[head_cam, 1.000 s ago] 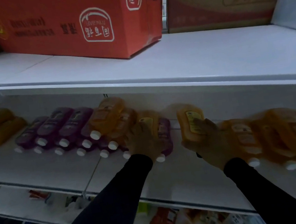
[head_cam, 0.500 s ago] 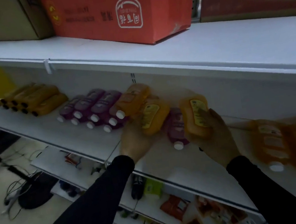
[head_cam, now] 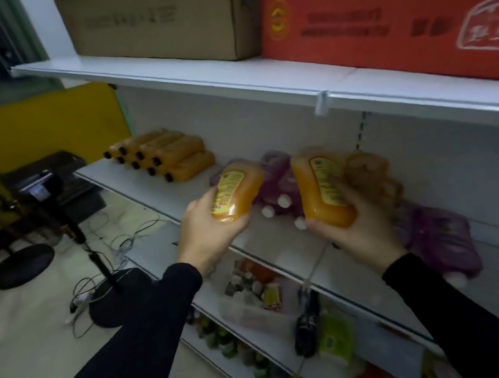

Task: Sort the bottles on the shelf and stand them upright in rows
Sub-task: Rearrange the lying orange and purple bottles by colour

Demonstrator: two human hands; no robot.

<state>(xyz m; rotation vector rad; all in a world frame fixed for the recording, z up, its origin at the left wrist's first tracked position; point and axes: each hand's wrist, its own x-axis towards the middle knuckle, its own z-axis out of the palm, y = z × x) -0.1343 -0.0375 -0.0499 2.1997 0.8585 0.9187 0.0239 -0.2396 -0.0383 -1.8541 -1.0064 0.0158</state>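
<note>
Each hand gripped an orange bottle, left hand (head_cam: 207, 227) on one bottle (head_cam: 237, 190), right hand (head_cam: 360, 224) on another (head_cam: 323, 190), lifted off the shelf (head_cam: 150, 184) front edge, likely to join the orange group (head_cam: 162, 153) at its left end.

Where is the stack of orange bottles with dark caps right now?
In the head view, the stack of orange bottles with dark caps lies at the far left end of the white middle shelf, left of the purple bottles.

Shop, stocked white shelves (head_cam: 258, 80), cartons (head_cam: 375, 1) overhead
</note>
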